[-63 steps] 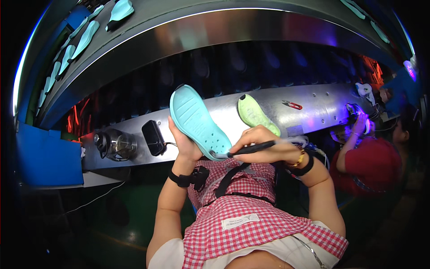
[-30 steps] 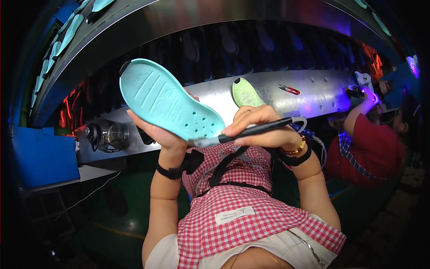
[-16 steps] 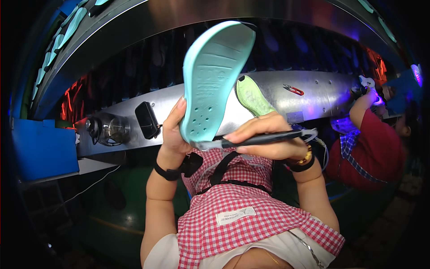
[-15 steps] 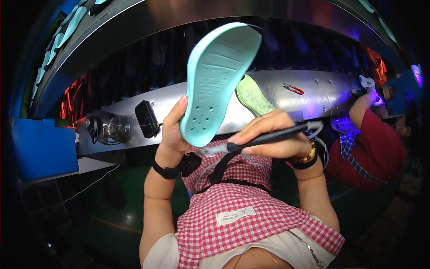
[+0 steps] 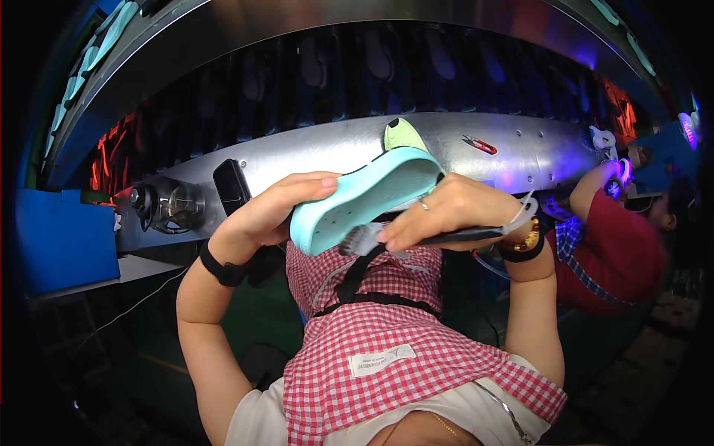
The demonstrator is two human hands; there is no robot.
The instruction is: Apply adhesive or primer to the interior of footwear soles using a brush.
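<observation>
My left hand (image 5: pixel 269 210) grips a light turquoise shoe sole (image 5: pixel 362 195) by its near end, holding it tilted on edge in front of my chest. My right hand (image 5: pixel 446 212) is closed round a dark-handled brush (image 5: pixel 372 238), whose bristles touch the sole's lower edge. A yellow-green sole (image 5: pixel 404 134) lies on the metal ledge (image 5: pixel 312 152) just behind my hands. I wear a black band on each wrist and a red-and-white checked apron.
On the ledge lie small red snips (image 5: pixel 480 143), a black rectangular device (image 5: pixel 232 186) and a round metal fitting (image 5: pixel 165 208). A blue bin (image 5: pixel 63 241) stands at the left. Another person in a red shirt (image 5: pixel 621 253) works at the right. Several soles hang overhead.
The turquoise sole has swung down from nearly upright to a low tilt on its edge. My right hand has brought the brush up against its lower edge.
</observation>
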